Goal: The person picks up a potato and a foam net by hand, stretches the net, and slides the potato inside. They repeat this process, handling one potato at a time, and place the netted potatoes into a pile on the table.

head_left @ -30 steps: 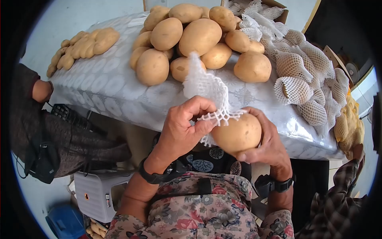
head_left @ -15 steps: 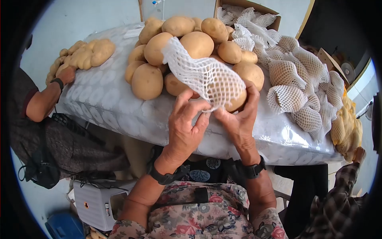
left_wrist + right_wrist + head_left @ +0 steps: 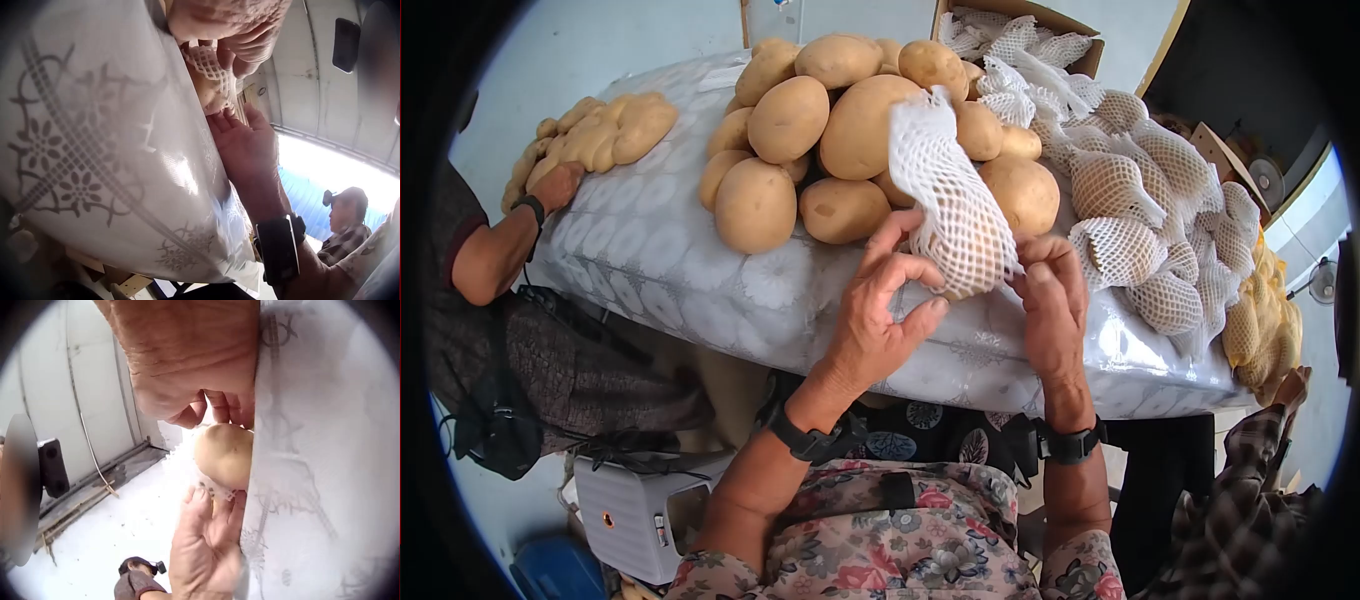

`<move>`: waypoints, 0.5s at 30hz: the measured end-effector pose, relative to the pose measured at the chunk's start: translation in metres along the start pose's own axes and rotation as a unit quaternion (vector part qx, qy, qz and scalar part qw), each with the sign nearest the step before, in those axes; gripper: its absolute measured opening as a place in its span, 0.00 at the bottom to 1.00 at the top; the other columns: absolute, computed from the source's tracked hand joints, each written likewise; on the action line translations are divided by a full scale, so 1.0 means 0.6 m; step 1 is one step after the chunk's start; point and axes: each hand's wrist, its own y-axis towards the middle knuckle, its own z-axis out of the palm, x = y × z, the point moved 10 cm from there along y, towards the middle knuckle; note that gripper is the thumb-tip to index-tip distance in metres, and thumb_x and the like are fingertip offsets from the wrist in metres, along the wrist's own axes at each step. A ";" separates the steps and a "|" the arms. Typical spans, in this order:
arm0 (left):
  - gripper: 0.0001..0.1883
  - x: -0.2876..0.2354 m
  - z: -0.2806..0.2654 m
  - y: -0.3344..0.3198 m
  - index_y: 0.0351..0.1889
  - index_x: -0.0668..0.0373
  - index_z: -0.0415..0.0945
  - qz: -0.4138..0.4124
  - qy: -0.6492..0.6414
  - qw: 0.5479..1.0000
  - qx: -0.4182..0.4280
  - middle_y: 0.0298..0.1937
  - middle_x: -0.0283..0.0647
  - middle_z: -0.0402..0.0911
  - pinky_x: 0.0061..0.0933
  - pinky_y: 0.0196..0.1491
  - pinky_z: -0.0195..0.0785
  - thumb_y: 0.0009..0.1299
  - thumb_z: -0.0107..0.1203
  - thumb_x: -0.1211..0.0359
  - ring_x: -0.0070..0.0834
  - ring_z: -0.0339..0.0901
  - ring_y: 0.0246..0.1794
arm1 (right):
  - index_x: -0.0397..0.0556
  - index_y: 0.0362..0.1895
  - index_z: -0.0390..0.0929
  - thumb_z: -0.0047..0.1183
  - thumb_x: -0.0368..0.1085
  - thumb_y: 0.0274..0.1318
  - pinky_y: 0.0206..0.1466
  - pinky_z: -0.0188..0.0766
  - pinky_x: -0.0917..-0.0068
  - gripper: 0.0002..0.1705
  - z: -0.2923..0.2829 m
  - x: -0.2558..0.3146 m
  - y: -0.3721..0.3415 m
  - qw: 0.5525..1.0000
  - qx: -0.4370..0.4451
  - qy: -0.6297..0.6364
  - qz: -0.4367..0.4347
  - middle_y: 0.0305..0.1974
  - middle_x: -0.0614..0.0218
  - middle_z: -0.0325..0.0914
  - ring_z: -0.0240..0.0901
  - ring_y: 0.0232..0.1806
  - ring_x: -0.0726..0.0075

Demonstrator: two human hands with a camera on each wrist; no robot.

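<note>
A large potato (image 3: 226,456) sits inside a white foam net sleeve (image 3: 945,175), whose loose end points away over the potato pile (image 3: 850,125). My left hand (image 3: 880,310) is at the sleeve's left side, two slightly bent fingers touching the mesh and the thumb apart from it. At the right, my right hand (image 3: 1055,310) pinches the sleeve's near edge between thumb and curled fingertips. The right wrist view shows the potato's bare end between both hands, the net around its far side.
Netted potatoes (image 3: 1120,190) heap at the right, before a cardboard box (image 3: 1080,45) of sleeves. Smaller tubers (image 3: 615,130) lie at the far left by another person's hand (image 3: 558,185). A patterned plastic cloth (image 3: 650,240) covers the table. A yellow net bag (image 3: 1270,320) hangs right.
The potato, bare in my right hand a second ago, is now in the sleeve. My right hand has shifted from around it to the net's edge; my left thumb has come off the mesh.
</note>
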 end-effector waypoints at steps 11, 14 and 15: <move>0.44 0.046 0.011 -0.016 0.64 0.64 0.55 -0.114 -0.128 0.985 -0.028 0.58 0.48 0.64 0.33 0.57 0.64 0.56 0.66 0.53 0.35 0.66 0.56 | 0.42 0.56 0.63 0.62 0.40 0.52 0.56 0.66 0.72 0.31 0.033 0.004 -0.017 0.995 0.088 -0.033 0.015 0.49 0.64 0.70 0.69 0.50 0.70; 0.49 0.064 0.020 -0.023 0.66 0.63 0.53 -0.157 -0.109 0.981 0.018 0.60 0.49 0.63 0.35 0.57 0.64 0.52 0.69 0.50 0.36 0.65 0.59 | 0.44 0.55 0.64 0.58 0.42 0.55 0.57 0.64 0.74 0.28 -0.017 -0.054 -0.012 0.992 0.064 -0.061 0.094 0.48 0.69 0.71 0.68 0.49 0.73; 0.49 0.064 0.018 -0.024 0.66 0.63 0.53 -0.158 -0.109 0.981 0.014 0.60 0.49 0.63 0.35 0.57 0.64 0.52 0.69 0.50 0.36 0.65 0.59 | 0.44 0.55 0.64 0.57 0.43 0.56 0.57 0.63 0.74 0.27 -0.028 -0.066 -0.011 0.988 0.066 -0.080 0.115 0.48 0.70 0.71 0.68 0.49 0.73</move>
